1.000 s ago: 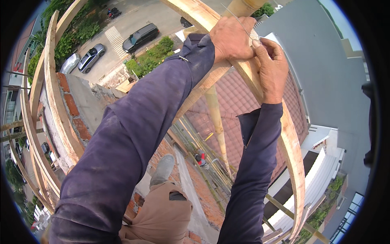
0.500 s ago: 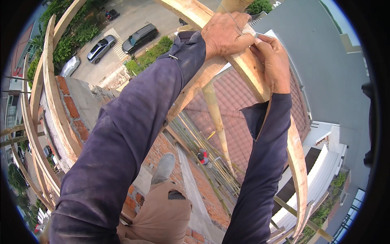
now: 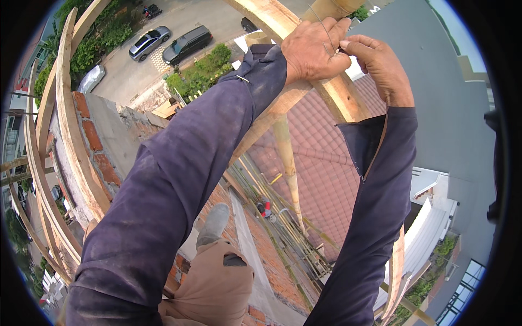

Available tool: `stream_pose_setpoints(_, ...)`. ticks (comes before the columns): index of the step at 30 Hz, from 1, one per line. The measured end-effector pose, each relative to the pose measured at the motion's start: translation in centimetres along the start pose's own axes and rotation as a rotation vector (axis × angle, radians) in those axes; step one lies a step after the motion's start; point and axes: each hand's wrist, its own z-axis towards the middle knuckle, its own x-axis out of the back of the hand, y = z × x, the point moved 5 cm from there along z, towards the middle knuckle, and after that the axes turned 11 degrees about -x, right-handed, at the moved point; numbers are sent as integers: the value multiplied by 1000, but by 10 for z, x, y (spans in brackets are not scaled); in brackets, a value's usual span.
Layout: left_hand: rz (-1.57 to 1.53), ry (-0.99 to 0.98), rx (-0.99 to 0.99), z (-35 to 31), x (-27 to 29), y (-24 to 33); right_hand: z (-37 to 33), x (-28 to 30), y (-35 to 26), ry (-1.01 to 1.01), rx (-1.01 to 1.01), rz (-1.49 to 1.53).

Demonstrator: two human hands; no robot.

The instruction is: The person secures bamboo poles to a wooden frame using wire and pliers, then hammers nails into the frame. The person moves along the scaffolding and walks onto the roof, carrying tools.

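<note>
My left hand (image 3: 315,51) is closed at the crossing of two timber pieces, its thumb and curled fingers around a thin metal wire (image 3: 325,28). One end of that wire sticks up past the knuckles. Just right of it, my right hand (image 3: 383,68) pinches with thumb and forefinger at the wire near my left thumb; the pinched tip is barely visible. Below both hands runs a pale timber beam (image 3: 345,98), and another timber (image 3: 266,19) extends to the upper left. A thick bamboo pole (image 3: 331,8) lies behind my left fingers.
Far below are a tiled roof (image 3: 312,157), loose bamboo poles (image 3: 272,217) and a street with parked cars (image 3: 187,44). My boot (image 3: 215,223) is by a brick wall (image 3: 266,255). Curved timber ribs (image 3: 76,136) rise at left; an upright bamboo (image 3: 288,163) stands below the beam.
My right hand has shifted right and turned, its wrist now farther from the beam. My left hand has moved slightly right, and the view has shifted a little.
</note>
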Motion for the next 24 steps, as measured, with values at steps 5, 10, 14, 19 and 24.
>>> stream_pose_setpoints(5, -13, 37, -31, 1, 0, 0, 4, -2, 7, -2, 70, 33)
stream_pose_setpoints(10, -23, 19, 0, -1, -2, -2, 6, -6, 8, 16, 146, 38)
stream_pose_setpoints(14, -42, 81, -50, -3, -2, -4, 7, -20, 29, 32, 105, 309)
stream_pose_setpoints(19, -107, 37, -78, 0, -6, -13, 12, -31, 55, -45, 101, 659)
stream_pose_setpoints(24, -34, -58, 11, -5, 4, -15, 18, -30, 60, -35, 116, 661)
